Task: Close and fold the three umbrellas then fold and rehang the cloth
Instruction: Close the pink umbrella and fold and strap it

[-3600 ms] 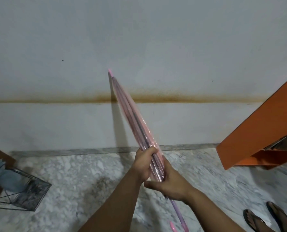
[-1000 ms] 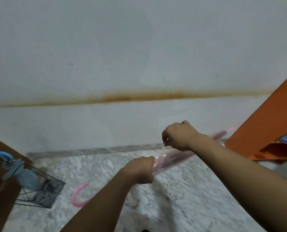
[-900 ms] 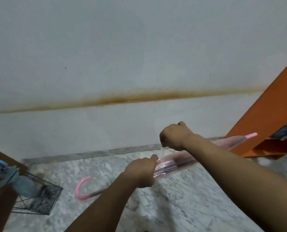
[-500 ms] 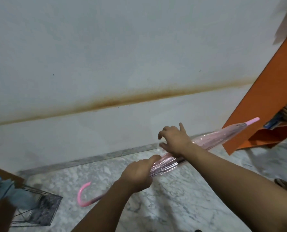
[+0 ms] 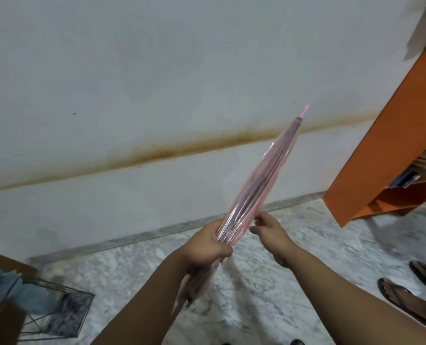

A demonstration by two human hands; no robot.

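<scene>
The umbrella (image 5: 261, 185) slants up toward the wall (image 5: 157, 70), tip to the right. Left of the umbrella, a wire basket (image 5: 57, 312) sits on the floor (image 5: 294, 220). Right of it stands a cabinet (image 5: 381, 145); before that, two sandalled feet (image 5: 413, 292).

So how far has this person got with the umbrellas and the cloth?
The pink umbrella is closed. The left hand grips its gathered canopy while the right hand pinches its edge, seemingly tidying the folds. No other umbrellas show. A bluish cloth by the wire rack isn't yet rehung.
</scene>
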